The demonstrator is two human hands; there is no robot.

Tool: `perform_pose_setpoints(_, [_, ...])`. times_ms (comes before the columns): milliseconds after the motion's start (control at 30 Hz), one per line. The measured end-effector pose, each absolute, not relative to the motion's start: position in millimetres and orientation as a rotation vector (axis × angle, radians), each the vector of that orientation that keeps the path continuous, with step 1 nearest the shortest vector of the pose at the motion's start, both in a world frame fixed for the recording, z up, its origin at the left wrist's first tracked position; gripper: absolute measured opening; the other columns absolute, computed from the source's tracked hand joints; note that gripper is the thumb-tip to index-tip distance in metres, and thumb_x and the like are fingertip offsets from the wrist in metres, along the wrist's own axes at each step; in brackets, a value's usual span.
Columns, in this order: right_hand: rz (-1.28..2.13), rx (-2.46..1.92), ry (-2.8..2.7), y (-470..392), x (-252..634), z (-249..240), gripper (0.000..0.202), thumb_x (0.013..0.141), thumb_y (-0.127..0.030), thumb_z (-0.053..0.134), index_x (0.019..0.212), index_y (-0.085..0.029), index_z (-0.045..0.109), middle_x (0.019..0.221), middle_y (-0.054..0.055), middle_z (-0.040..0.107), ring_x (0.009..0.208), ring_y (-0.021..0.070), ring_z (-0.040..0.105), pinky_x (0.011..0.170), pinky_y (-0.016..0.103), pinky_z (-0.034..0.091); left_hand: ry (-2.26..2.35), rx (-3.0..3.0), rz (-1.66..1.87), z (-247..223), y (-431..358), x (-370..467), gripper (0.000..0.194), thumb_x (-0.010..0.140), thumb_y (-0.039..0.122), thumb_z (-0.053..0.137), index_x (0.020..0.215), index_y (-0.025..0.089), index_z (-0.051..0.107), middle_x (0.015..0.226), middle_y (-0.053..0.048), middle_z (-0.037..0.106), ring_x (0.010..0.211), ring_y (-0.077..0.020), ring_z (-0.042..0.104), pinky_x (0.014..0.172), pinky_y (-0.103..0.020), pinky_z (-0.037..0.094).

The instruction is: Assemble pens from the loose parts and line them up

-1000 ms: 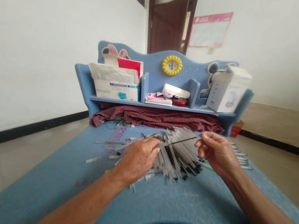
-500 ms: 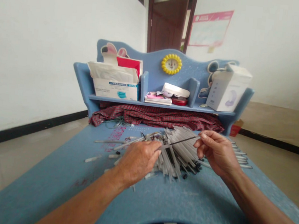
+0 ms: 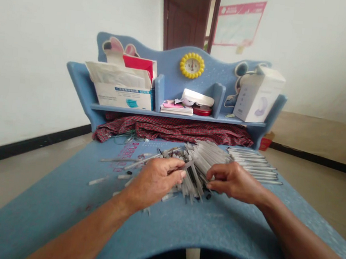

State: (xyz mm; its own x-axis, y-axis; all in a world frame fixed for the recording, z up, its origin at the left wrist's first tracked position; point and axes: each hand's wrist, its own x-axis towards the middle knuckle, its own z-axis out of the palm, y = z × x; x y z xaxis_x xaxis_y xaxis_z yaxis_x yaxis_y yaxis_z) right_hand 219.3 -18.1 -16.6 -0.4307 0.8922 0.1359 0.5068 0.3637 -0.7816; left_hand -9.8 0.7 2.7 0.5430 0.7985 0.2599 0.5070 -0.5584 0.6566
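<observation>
My left hand (image 3: 153, 181) is closed, thumb and fingers pinching a translucent pen barrel (image 3: 189, 163) whose end sticks out to the right. Over the right side of the pile, my right hand (image 3: 235, 181) has its thumb and fingertips pressed together. What they hold, if anything, is too small to make out. Between and behind both hands lies a heap of translucent pen barrels (image 3: 206, 154). Near my right fingertips are small black pen plugs (image 3: 208, 196). A row of pens with dark ends (image 3: 254, 165) lies side by side beyond my right hand.
Loose clear pen caps (image 3: 96, 181) and thin refills (image 3: 117, 160) lie on the blue desk (image 3: 58, 216) to the left. A plaid cloth (image 3: 173, 129) is bunched under the shelf (image 3: 174, 115), which carries a mask box (image 3: 123, 95) and a white box (image 3: 258, 99).
My right hand has moved down and inward from the dark refill's far end to the pile's right side. The long dark refill no longer stretches between my hands. The view has tilted slightly.
</observation>
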Motion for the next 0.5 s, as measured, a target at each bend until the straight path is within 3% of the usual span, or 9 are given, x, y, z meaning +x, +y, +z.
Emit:
perform_pose_setpoints(100, [0.505,-1.256,-2.545,-20.8,218.5,-13.3,0.009,0.075,-0.012,0.058,0.071,-0.016,0.064,0.061,-0.002,0.060,0.055,0.0082,0.050,0.053,0.021,0.034,1.026,2.140,0.805,4.3,0.1,-8.4,0.018,0.084,0.023,0.050,0.082,0.014,0.065,0.070,0.000,0.067,0.067,-0.0131,0.063,0.061,-0.022,0.045])
perform_pose_setpoints(267, [0.208,-1.474,-2.828,-24.9,205.3,-11.3,0.015,0.076,-0.012,0.056,0.081,-0.018,0.069,0.075,0.005,0.069,0.069,0.0161,0.059,0.061,0.026,0.037,1.004,2.150,0.851,4.7,-1.2,-8.3,0.017,0.084,0.024,0.051,0.084,0.014,0.066,0.072,-0.001,0.068,0.067,-0.0131,0.064,0.061,-0.022,0.046])
perform_pose_setpoints(400, [0.275,-1.441,-2.791,-24.8,206.6,-10.8,0.013,0.075,-0.011,0.055,0.076,-0.017,0.067,0.071,0.004,0.067,0.066,0.0150,0.058,0.059,0.026,0.037,0.995,2.259,0.856,2.6,-2.1,-9.8,0.018,0.083,0.023,0.051,0.084,0.015,0.066,0.071,0.001,0.067,0.066,-0.0122,0.063,0.059,-0.021,0.045])
perform_pose_setpoints(500, [0.583,-1.264,-2.542,-24.1,213.2,-11.6,0.010,0.078,-0.012,0.054,0.076,-0.016,0.063,0.064,-0.001,0.060,0.058,0.0104,0.054,0.054,0.022,0.038,1.002,2.351,0.832,1.4,-2.6,-10.6,0.019,0.084,0.023,0.050,0.086,0.016,0.067,0.067,0.002,0.066,0.064,-0.0118,0.061,0.059,-0.021,0.045])
